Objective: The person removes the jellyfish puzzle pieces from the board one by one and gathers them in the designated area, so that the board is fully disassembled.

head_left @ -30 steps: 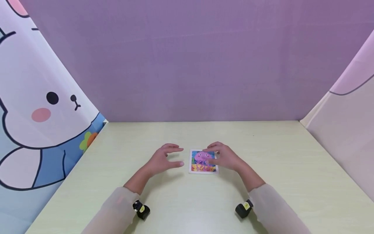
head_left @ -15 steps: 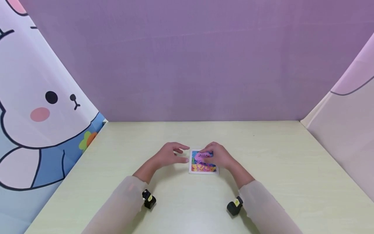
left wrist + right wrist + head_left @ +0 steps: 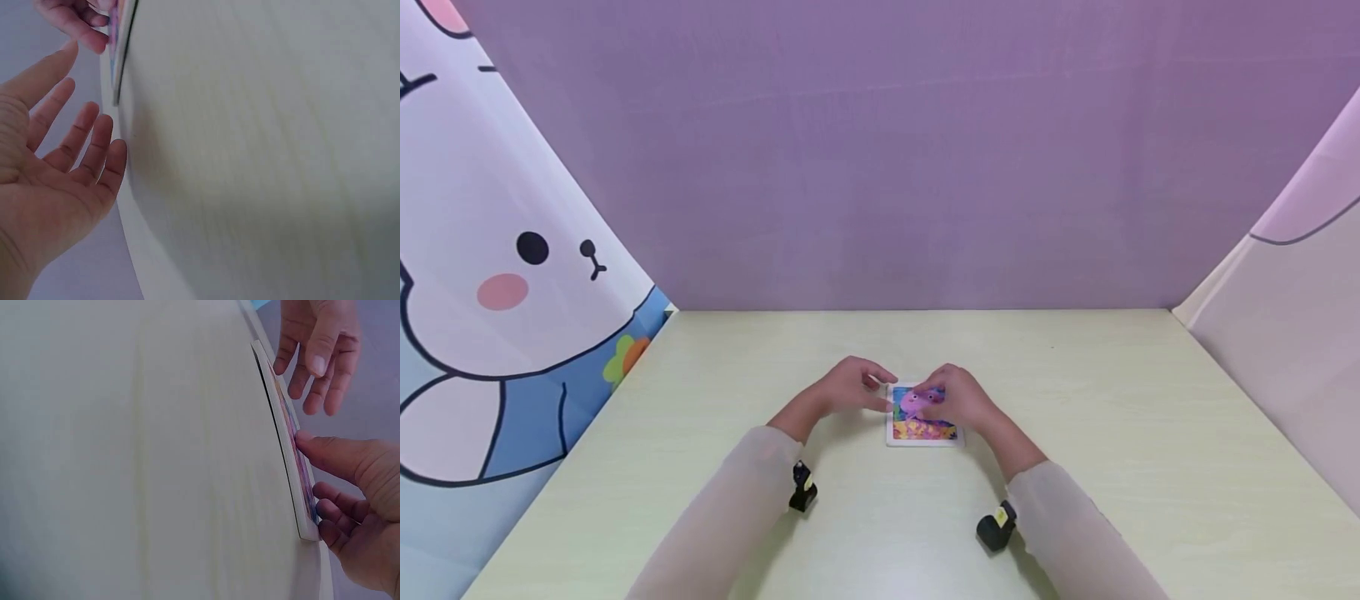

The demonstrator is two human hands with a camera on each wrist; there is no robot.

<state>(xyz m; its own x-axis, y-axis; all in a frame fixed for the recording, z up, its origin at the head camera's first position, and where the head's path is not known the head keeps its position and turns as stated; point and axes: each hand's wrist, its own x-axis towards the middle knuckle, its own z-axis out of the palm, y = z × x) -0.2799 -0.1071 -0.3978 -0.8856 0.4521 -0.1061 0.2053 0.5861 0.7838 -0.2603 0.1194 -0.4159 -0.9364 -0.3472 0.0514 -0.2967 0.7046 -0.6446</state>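
A small square picture puzzle board (image 3: 923,430) lies flat on the table, white-bordered, printed with a pink jellyfish on blue and yellow. Its thin edge shows in the right wrist view, where the thumb of my right hand (image 3: 365,506) touches the picture and the fingertips are by the edge. Seen from the head, that right hand (image 3: 964,398) covers the board's upper right part. My left hand (image 3: 852,385) is at the board's left edge, thumb and fingers spread; in the left wrist view the left hand (image 3: 69,162) shows a bare palm and holds nothing.
The pale wood-look table (image 3: 880,517) reaches back to a purple cloth wall (image 3: 880,167). A cartoon-printed cloth (image 3: 505,350) hangs on the left and a pale cloth (image 3: 1292,333) on the right. Black wrist cameras (image 3: 802,487) sit below both sleeves.
My left hand has moved right, up to the board's left edge. The right hand has shifted slightly left over the picture. The board has barely moved.
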